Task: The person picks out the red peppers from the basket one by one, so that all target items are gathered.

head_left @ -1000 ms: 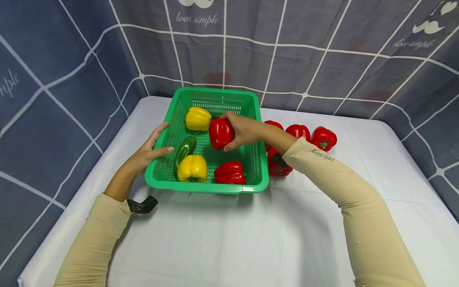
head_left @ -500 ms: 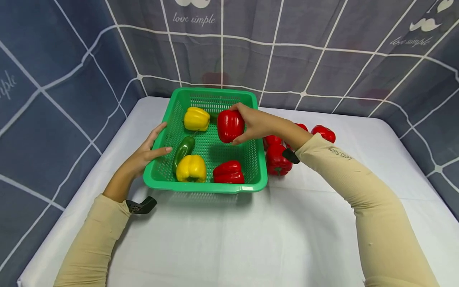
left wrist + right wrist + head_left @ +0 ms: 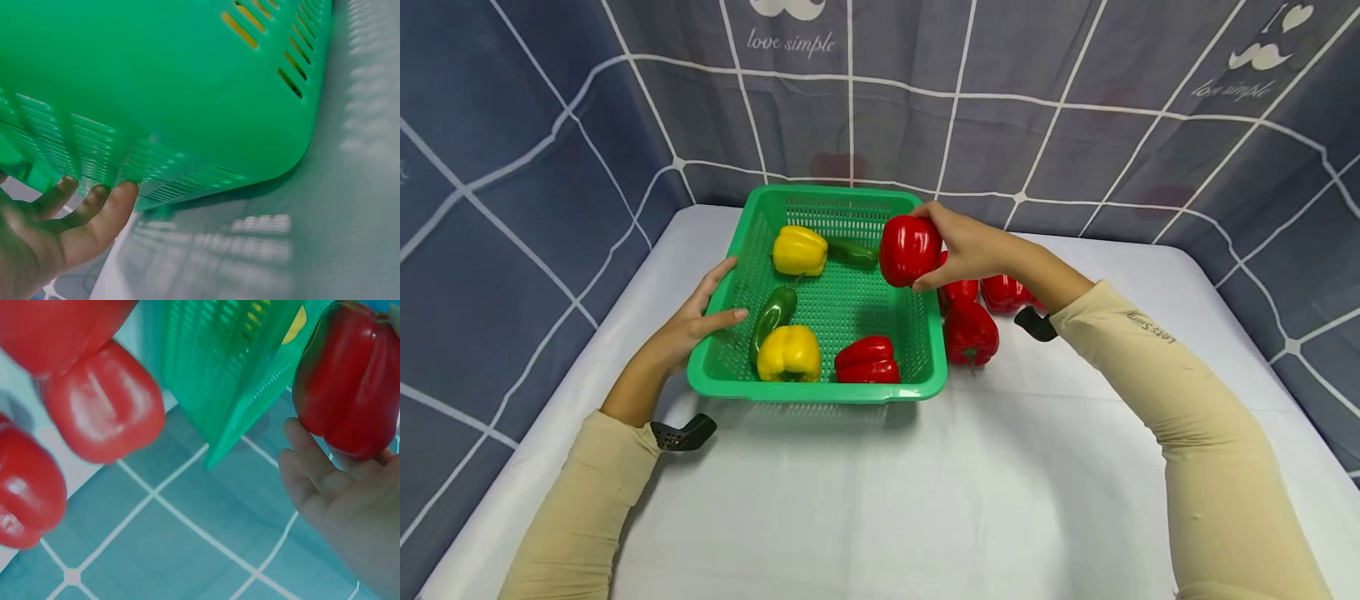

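My right hand holds a red bell pepper raised over the right rim of the green basket, thumb and fingers on opposite sides of it. In the right wrist view, the held bell pepper hangs beside the basket wall. My left hand rests at the basket's left side, thumb over the rim. Its fingers lie against the outer wall. Inside the basket are two yellow bell peppers, a red bell pepper and green chili peppers.
Several red bell peppers lie on the white tablecloth to the right of the basket, partly under my right forearm. A grey checked curtain closes off the back and sides.
My right hand has carried the red bell pepper from the middle of the basket rightward to above its right rim, uncovering a green pepper at the back. The left hand keeps its place on the basket.
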Available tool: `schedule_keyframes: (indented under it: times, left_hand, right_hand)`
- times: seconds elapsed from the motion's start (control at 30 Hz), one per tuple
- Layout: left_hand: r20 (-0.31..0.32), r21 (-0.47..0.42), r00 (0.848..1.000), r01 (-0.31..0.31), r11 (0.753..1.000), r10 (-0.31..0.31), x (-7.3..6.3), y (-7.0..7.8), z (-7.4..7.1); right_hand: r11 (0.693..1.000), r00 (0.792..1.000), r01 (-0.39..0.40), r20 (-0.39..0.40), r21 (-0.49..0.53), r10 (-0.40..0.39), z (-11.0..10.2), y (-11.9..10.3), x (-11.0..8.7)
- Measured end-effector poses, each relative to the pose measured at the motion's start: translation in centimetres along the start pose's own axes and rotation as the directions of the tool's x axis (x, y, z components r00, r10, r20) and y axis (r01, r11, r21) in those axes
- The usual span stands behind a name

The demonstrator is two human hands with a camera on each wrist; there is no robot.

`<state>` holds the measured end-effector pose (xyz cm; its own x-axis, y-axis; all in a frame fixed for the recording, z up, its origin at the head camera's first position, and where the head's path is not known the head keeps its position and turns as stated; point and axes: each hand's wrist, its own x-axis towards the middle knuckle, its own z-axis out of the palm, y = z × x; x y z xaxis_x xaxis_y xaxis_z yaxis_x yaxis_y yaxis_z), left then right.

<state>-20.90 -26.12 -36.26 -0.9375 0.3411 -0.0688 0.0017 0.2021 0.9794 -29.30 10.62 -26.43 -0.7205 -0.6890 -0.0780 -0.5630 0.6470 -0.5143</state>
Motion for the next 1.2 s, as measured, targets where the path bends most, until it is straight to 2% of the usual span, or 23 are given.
schedule_keyframes:
  times: [0.13,0.33,0.6,0.97,1.2]
  left_hand:
    - [0.009,-0.032,1.0,0.009,0.999,-0.008,-0.1,-0.2,0.0]
    - [0.024,-0.091,1.0,0.009,0.996,-0.006,-0.2,-0.1,-0.2]
    - [0.028,-0.088,1.0,0.011,0.996,-0.009,-0.2,-0.2,-0.2]
    - [0.042,-0.095,0.999,-0.014,0.995,0.018,0.0,-0.2,-0.1]
    - [0.049,-0.11,0.998,-0.028,0.993,0.034,-0.1,-0.3,-0.2]
  right_hand:
    - [0.999,0.999,-0.046,-0.008,0.008,0.046,-0.7,0.4,-1.3]
    - [0.997,0.997,-0.072,-0.033,0.02,0.073,-1.5,1.4,-2.9]
    - [0.993,0.993,-0.109,-0.04,0.043,0.11,-1.9,2.7,-4.6]
    - [0.989,0.984,-0.143,-0.102,0.034,0.145,-2.1,4.5,-7.1]
    - [0.975,0.969,-0.215,-0.109,0.056,0.22,-1.7,5.8,-8.8]
